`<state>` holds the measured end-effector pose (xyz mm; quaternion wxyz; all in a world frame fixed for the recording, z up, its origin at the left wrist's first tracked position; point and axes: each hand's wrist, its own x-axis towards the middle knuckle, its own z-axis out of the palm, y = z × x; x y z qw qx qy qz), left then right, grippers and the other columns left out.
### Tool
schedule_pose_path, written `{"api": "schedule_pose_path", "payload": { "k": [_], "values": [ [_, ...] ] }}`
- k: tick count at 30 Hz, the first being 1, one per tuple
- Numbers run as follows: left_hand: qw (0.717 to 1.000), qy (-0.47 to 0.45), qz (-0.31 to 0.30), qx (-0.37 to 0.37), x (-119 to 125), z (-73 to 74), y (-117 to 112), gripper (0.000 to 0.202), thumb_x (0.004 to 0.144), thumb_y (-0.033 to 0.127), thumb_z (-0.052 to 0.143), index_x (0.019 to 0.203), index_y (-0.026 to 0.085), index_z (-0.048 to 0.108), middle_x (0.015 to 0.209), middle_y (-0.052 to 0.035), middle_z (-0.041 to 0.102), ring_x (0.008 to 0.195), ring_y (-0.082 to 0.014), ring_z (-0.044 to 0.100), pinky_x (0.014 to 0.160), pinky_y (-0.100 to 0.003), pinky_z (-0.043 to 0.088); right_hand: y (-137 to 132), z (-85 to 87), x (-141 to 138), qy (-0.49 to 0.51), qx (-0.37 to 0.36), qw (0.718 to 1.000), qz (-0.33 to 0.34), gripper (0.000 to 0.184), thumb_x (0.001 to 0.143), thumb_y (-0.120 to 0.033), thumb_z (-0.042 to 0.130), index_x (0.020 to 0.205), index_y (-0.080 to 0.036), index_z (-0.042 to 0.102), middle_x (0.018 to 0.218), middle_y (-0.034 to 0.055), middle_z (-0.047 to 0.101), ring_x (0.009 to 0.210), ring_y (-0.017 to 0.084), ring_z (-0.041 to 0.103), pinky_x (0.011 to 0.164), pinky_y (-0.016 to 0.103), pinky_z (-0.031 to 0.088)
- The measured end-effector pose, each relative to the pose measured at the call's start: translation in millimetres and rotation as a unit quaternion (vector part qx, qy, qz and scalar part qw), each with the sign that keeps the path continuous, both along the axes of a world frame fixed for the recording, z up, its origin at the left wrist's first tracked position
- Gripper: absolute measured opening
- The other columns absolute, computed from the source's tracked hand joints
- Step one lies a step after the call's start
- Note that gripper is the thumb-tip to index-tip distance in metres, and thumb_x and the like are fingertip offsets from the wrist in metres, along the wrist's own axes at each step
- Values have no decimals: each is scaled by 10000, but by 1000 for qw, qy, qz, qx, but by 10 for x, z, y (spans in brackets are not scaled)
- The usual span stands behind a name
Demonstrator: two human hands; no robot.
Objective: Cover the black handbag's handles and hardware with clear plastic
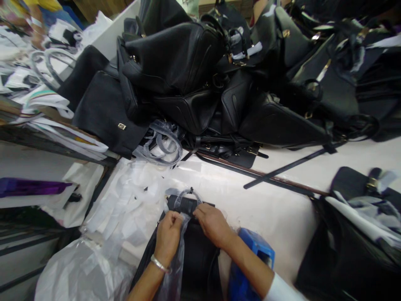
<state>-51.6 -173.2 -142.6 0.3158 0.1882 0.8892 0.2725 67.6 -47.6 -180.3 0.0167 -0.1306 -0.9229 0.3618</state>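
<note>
A black handbag (200, 259) is upright right in front of me, its top towards the table. A small loop handle (188, 194) wrapped in clear plastic rises from its top. My left hand (169, 234), with a metal bangle at the wrist, is closed at the bag's upper left, pinching a clear plastic sheet (178, 263) that hangs down the bag. With fingers bent and pressed on the bag's top edge beside the handle's right end, my right hand (214, 223) grips the handbag. Its fingertips are partly hidden.
Black bags (175, 54) are piled along the far side of the white table (291, 167). Plastic scraps (134, 200) lie at left, above a large plastic sack (81, 271). A blue plastic container (250, 259) stands by my right forearm. Another black bag (341, 242) is at right. A co-worker's arm (36, 27) shows at upper left.
</note>
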Motion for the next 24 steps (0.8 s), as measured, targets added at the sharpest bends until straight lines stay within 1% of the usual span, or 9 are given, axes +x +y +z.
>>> {"api": "schedule_pose_path", "payload": {
  "k": [2, 5, 10, 12, 15, 17, 19, 21, 24],
  "values": [
    [999, 22, -28, -19, 12, 12, 36, 165, 857, 307, 464, 756, 204, 546, 683, 9, 585, 684, -181, 550, 642, -274, 366, -16, 19, -3, 10, 33, 999, 28, 135, 928, -153, 449, 936, -170, 583, 915, 65, 596, 872, 197, 520, 781, 306, 434],
    [992, 74, -82, -68, 44, 22, 92, 149, 867, 267, 442, 757, 211, 525, 682, -2, 587, 675, -185, 551, 622, -274, 333, -49, 26, 6, 14, 55, 997, 44, 106, 923, -163, 475, 929, -164, 581, 912, 63, 591, 860, 200, 510, 775, 310, 435],
    [975, 103, -150, -126, 69, -35, 145, 116, 858, 200, 446, 758, 219, 501, 673, -7, 602, 659, -184, 573, 608, -272, 294, -133, -19, 22, 13, 47, 998, 47, 117, 927, -160, 466, 912, -150, 582, 893, 70, 592, 856, 203, 519, 787, 321, 441],
    [975, 92, -155, -129, 65, -73, 141, 112, 852, 199, 457, 752, 217, 504, 687, -14, 613, 679, -186, 583, 610, -267, 295, -122, -34, 35, 7, 4, 999, 34, 121, 919, -139, 462, 911, -152, 583, 898, 71, 601, 868, 197, 536, 789, 312, 444],
    [983, 63, -134, -107, 68, -107, 108, 120, 862, 230, 448, 768, 216, 521, 706, -11, 619, 689, -184, 581, 607, -256, 308, -28, -54, 26, -1, -137, 990, -41, 144, 885, -108, 478, 949, -178, 587, 919, 42, 631, 861, 164, 579, 765, 271, 450],
    [988, 56, -115, -87, 87, -106, 80, 135, 874, 261, 434, 786, 217, 527, 711, -5, 616, 685, -186, 575, 599, -253, 313, 52, -77, -35, -15, -244, 963, -114, 201, 878, -111, 457, 1008, -197, 584, 877, 11, 654, 769, 132, 609, 702, 240, 454],
    [991, 58, -98, -73, 117, -91, 56, 153, 881, 292, 427, 796, 218, 530, 713, -2, 613, 684, -189, 570, 595, -254, 317, 110, -106, -150, -34, -318, 933, -163, 199, 887, -154, 452, 1029, -200, 583, 784, -14, 657, 654, 113, 610, 630, 221, 444],
    [992, 60, -87, -63, 147, -75, 38, 167, 884, 309, 424, 794, 218, 531, 719, -2, 615, 687, -191, 570, 594, -256, 321, 131, -135, -299, -51, -360, 917, -165, 159, 885, -225, 495, 1013, -196, 585, 739, -27, 651, 607, 106, 604, 592, 211, 430],
    [993, 62, -78, -57, 172, -62, 18, 171, 879, 311, 427, 784, 218, 534, 711, 0, 616, 679, -189, 570, 590, -256, 325, 122, -162, -502, -78, -357, 921, -138, 155, 823, -269, 609, 960, -198, 593, 775, -28, 657, 643, 103, 598, 576, 198, 402]
  ]
}}
